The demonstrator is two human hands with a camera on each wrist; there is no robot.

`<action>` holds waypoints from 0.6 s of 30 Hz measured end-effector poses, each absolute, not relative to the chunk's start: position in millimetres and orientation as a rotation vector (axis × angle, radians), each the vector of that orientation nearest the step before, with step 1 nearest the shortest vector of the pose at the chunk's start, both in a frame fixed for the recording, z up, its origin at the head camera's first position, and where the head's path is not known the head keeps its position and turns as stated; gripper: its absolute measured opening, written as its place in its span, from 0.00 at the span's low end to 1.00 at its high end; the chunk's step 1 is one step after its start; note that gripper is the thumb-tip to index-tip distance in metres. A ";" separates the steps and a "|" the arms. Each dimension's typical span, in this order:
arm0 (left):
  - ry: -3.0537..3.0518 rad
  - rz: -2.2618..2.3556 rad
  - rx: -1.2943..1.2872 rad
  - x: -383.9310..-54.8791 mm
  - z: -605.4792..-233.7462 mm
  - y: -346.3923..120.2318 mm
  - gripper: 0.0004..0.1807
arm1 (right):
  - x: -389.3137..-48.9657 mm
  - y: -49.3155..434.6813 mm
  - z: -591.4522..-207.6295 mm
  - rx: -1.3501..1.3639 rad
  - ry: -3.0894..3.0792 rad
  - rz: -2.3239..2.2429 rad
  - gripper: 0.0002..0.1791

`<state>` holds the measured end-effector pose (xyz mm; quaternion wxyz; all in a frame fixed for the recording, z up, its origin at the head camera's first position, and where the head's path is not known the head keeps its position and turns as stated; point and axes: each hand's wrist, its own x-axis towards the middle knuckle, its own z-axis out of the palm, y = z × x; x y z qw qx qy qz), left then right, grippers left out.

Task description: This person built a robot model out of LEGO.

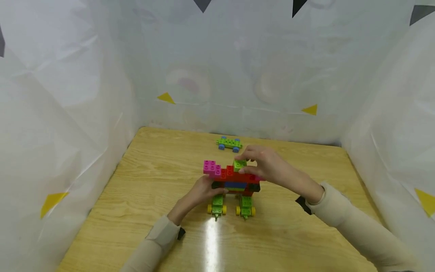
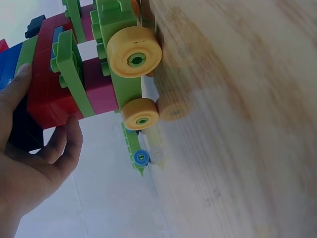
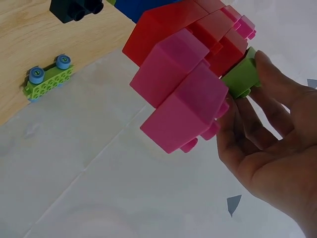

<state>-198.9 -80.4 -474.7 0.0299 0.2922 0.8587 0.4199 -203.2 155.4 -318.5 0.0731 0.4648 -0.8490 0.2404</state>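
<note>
A toy brick build (image 1: 234, 179) of red, pink, blue, black and green blocks stands on two green wheeled bases (image 1: 217, 206) with yellow wheels (image 2: 134, 52). My left hand (image 1: 201, 190) grips its left side low down; in the left wrist view, the thumb lies on the front and fingertips touch a red brick (image 2: 52, 111). On top, my right hand (image 1: 265, 164) pinches a light green brick (image 1: 239, 165) between thumb and fingers. That green brick (image 3: 242, 77) meets the red bricks in the right wrist view, beside stepped pink bricks (image 3: 185, 109). Whether it is fully pressed down I cannot tell.
Behind the build, a separate green wheeled base (image 1: 229, 143) with blue wheels stands near the back of the wooden table (image 1: 153, 162). White sheeting (image 1: 238, 75) with black and yellow triangles walls the table at the back and both sides.
</note>
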 end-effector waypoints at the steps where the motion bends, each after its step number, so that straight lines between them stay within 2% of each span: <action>1: 2.644 1.295 0.897 -199.0 -474.6 -80.6 0.32 | -203.3 155.1 -318.1 1.398 -2.560 0.722 0.17; 18: 2.628 1.291 0.855 -192.2 -470.9 -73.6 0.32 | -200.6 157.6 -315.1 1.419 -2.617 0.737 0.16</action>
